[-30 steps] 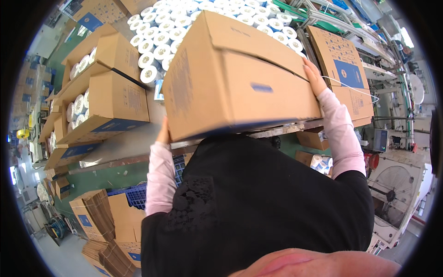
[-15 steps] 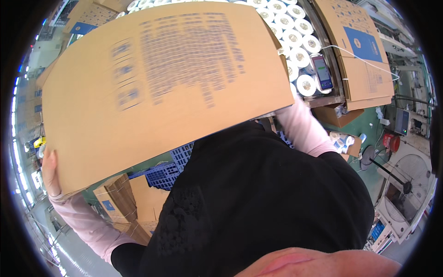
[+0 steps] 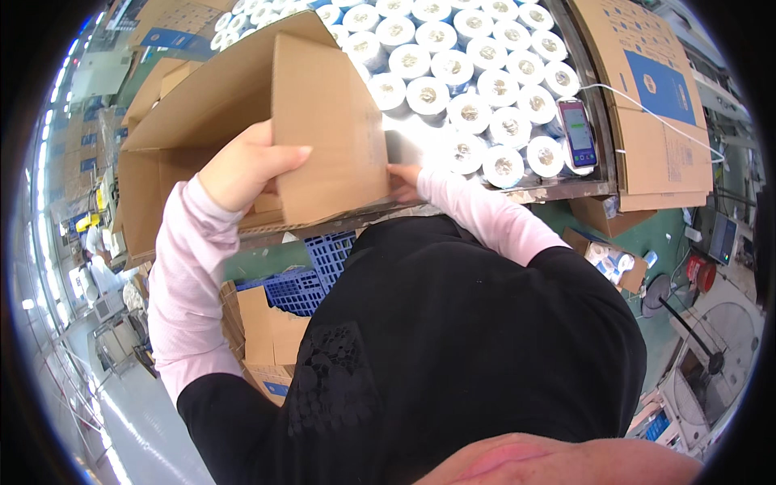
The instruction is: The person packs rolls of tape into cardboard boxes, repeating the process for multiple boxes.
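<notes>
In the head view, the open cardboard box sits on the near side of the table, left of centre, its mouth facing left! The left hand has it by the edge of a flap, thumb pressed across the outer face, the other fingers mostly hidden behind. And the right hand is low at the box's right end, fingertips at the corner; how firm that grip is, I cannot tell. Beyond and to the right, white rolls stand in packed rows, a phone propped at their right edge, flattened cartons just beside. Below the table, blue crates!
</notes>
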Available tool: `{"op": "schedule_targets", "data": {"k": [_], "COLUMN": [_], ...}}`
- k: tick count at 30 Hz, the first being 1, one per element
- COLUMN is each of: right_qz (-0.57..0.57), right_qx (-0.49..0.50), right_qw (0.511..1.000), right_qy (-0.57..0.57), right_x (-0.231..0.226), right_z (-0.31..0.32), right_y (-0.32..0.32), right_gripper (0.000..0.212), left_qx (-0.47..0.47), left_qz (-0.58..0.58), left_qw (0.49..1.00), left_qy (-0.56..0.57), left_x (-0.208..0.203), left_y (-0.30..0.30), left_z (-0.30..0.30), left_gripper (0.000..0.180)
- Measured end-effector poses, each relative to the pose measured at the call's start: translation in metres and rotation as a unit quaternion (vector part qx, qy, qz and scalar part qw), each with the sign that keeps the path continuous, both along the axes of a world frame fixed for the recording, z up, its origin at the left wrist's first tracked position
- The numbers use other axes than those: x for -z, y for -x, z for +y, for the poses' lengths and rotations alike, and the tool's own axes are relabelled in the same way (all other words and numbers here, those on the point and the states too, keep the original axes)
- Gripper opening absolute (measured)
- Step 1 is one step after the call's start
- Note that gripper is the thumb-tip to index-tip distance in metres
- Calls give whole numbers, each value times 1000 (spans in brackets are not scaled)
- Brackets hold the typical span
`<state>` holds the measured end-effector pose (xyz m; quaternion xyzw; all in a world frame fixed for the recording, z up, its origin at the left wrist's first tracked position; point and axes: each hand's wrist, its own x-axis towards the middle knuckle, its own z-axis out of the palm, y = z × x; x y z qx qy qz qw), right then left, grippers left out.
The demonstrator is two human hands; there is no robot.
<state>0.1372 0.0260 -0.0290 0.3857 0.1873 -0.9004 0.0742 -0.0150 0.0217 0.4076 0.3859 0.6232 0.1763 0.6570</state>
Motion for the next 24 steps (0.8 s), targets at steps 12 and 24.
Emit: {"op": "schedule_targets", "data": {"k": [12, 24], "right_qz": [36, 51], "right_qx": [210, 231], "right_qw": [944, 916], "right_qy": [-252, -324], "right_x": [-125, -214], "right_z": [128, 171], "right_y": [27, -51], "right_gripper": [61, 64], "left_qx": [-14, 48], "left_qz": [-52, -97], "left_qw": [997, 992], "left_qy": [57, 62], "left_x": [25, 88], "left_y": [-74, -77], "left_z": [-1, 45], "left_gripper": [25, 37]}}
